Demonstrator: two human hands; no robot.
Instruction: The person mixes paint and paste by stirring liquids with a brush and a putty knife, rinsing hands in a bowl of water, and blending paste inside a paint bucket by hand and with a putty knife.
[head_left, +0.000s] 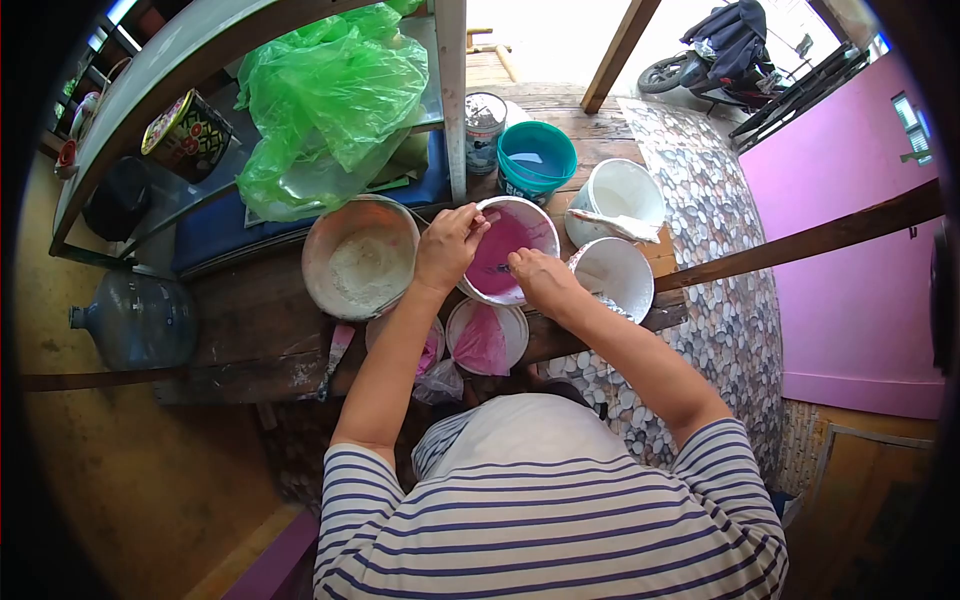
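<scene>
A white bucket (pixel 548 222) with pink paint (pixel 505 240) inside stands on the wooden bench in front of me. My left hand (pixel 450 245) is closed at the bucket's left rim, thumb and fingers gripping the edge. Over the bucket's right side reaches my right hand (pixel 543 280), its fingers pinched together. A small dark and pale thing (pixel 497 268) shows by those fingertips above the paint; its kind is too small to make out. Close to my left forearm is a wide pail (pixel 310 270) with whitish powder or paste. Nearer me lies a round lid (pixel 518 335) with a pink bag (pixel 482 340).
Behind stand a teal bucket (pixel 567 165) and a paint can (pixel 485 135). To the right, a brush (pixel 615 224) rests across a white bucket (pixel 640 185), beside another white bucket (pixel 635 275). A wooden rail (pixel 800 245) crosses at right; a water jug (pixel 145 320) lies left.
</scene>
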